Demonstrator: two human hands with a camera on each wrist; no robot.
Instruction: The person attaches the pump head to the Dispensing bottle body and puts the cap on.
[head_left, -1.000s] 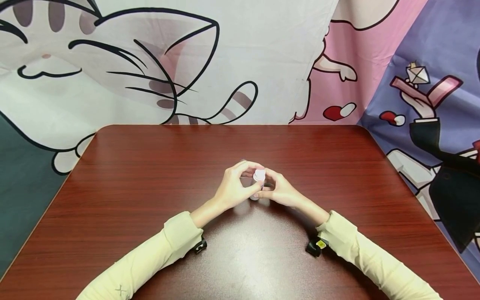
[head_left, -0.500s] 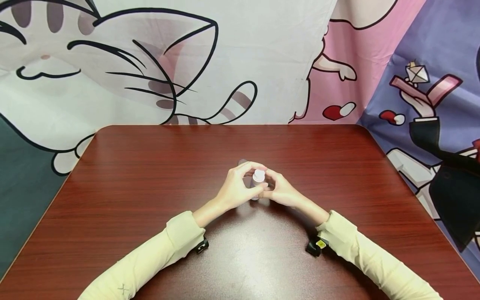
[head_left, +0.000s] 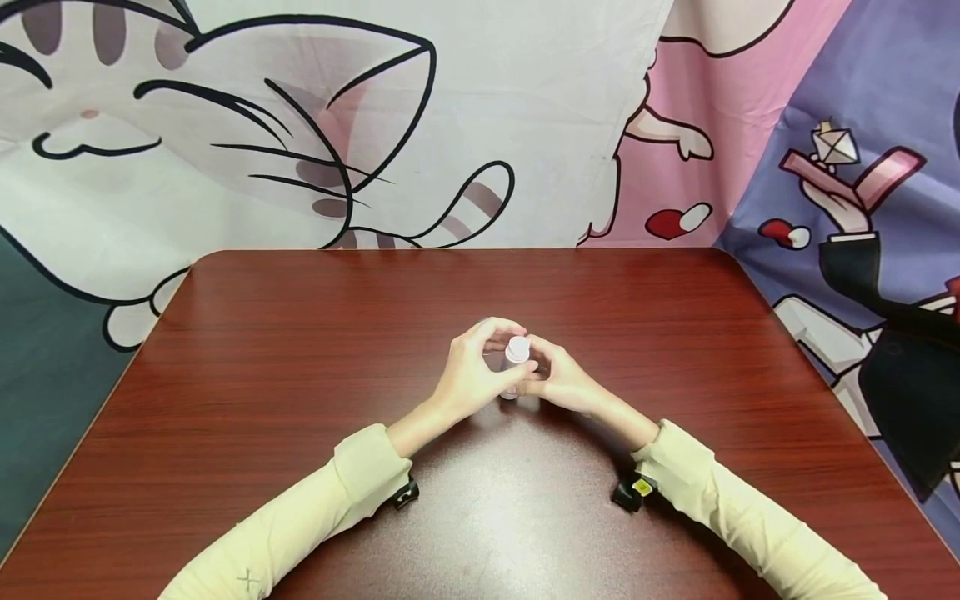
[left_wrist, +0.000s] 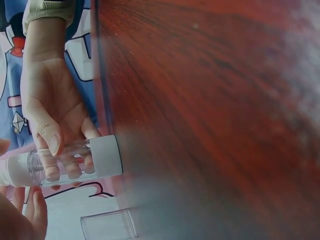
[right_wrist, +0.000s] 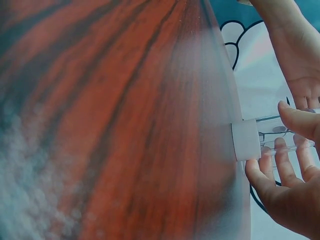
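A small clear bottle (left_wrist: 82, 170) with a white base and a white top stands upright on the table. In the head view its white top (head_left: 517, 348) shows between both hands. My left hand (head_left: 474, 371) curves its thumb and fingers around the top, the thumb across the near side and the forefinger behind. My right hand (head_left: 564, 379) grips the clear body lower down, thumb on one side and fingers on the other, as both wrist views show. Whether each left fingertip presses on the top is hard to tell.
A clear cap-like cylinder (left_wrist: 109, 226) stands on the table behind the bottle, mostly hidden by the left hand in the head view. The reddish-brown wooden table (head_left: 337, 333) ends at a cartoon-printed cloth (head_left: 555, 125). Small black devices (head_left: 628, 493) sit at the sleeve cuffs.
The left thumb and fingers have shifted around the white top, the thumb moving slightly right. The right hand keeps its grip, and the bottle stays in place.
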